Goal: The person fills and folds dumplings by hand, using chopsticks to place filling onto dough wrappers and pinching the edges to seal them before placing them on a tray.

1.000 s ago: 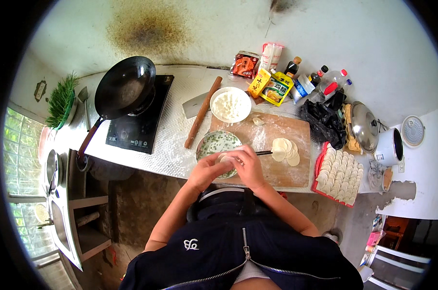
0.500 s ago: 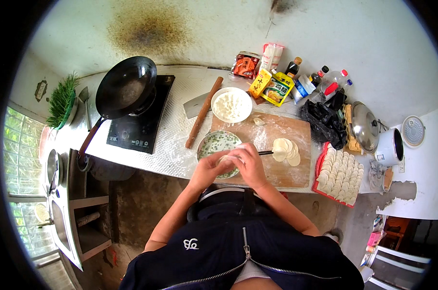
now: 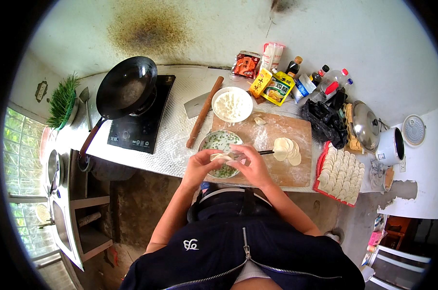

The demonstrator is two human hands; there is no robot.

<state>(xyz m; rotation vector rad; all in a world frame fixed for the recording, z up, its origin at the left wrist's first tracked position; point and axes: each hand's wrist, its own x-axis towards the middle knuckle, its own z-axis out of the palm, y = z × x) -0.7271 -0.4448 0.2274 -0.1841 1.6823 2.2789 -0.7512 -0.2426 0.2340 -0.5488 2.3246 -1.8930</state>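
Left hand (image 3: 198,166) and right hand (image 3: 254,167) stand slightly farther apart than in the earlier frame, baring the wrapper (image 3: 222,157) between them, lower centre, above the filling bowl (image 3: 207,137). Left fingers are curled in a pinch on the wrapper; right fingers are bent and partly parted at its right side, though whether they grip it cannot be told. Step in hand, as judged: shaping the wrapper; the next move calls for even fingertip pressure along its edge. Right of centre, loose wrappers (image 3: 287,151) overlap on a floured board (image 3: 277,176); farther right, dumplings (image 3: 341,174) lie in rows. Upper left, a wok (image 3: 127,87) tilts over a black cooktop (image 3: 144,128); behind, a pale wall (image 3: 214,29) bears a brown stain.
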